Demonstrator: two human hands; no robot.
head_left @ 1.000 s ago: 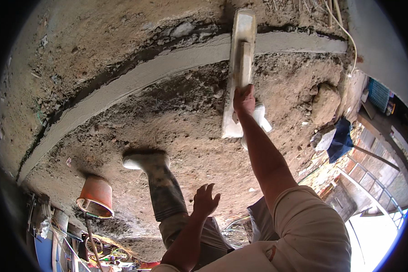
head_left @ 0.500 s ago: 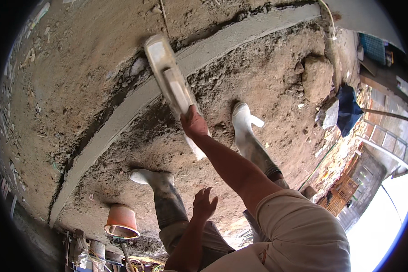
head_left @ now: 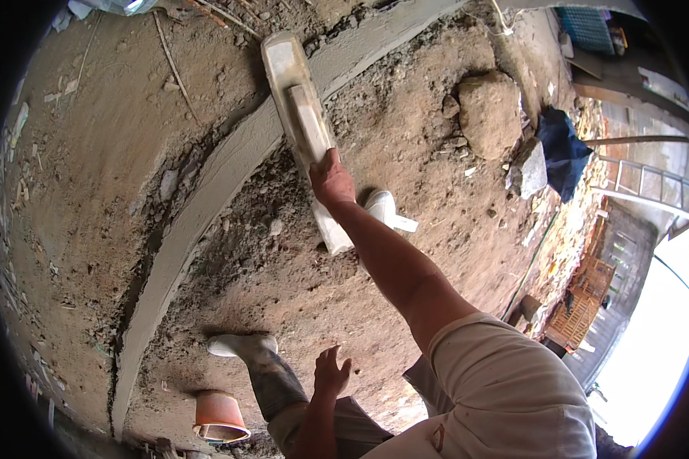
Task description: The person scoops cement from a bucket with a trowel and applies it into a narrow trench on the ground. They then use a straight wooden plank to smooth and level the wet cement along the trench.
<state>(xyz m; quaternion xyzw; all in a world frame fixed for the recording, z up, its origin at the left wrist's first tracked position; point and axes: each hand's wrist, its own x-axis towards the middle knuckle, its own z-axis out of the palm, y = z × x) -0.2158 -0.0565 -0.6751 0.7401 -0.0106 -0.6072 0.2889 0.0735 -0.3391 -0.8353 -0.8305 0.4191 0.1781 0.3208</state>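
Observation:
My right hand [head_left: 332,180] grips the handle of a long, pale plastering float [head_left: 311,122], its fingers wrapped round it. The float's far end lies across a narrow, curved strip of smooth grey mortar [head_left: 207,206]; I cannot tell how firmly it presses there. The near end reaches over bare soil, close to my right boot [head_left: 381,205]. My left hand [head_left: 332,372] hangs in front of my body with nothing in it, fingers apart. Below it to the left stands my left boot [head_left: 246,346], on the soil beside the strip.
An orange bucket [head_left: 219,417] stands at the lower left. At the right are a large rock [head_left: 490,115], a grey stone block [head_left: 527,170] and dark blue cloth [head_left: 565,153]. Thin sticks [head_left: 174,65] lie beyond the strip. A ladder [head_left: 643,180] and wooden frame [head_left: 582,302] are farther right.
The float has slid along the mortar strip, up and to the right over the ground, still in my right hand. The whole view has shifted. My left hand stays free, and both boots keep their places.

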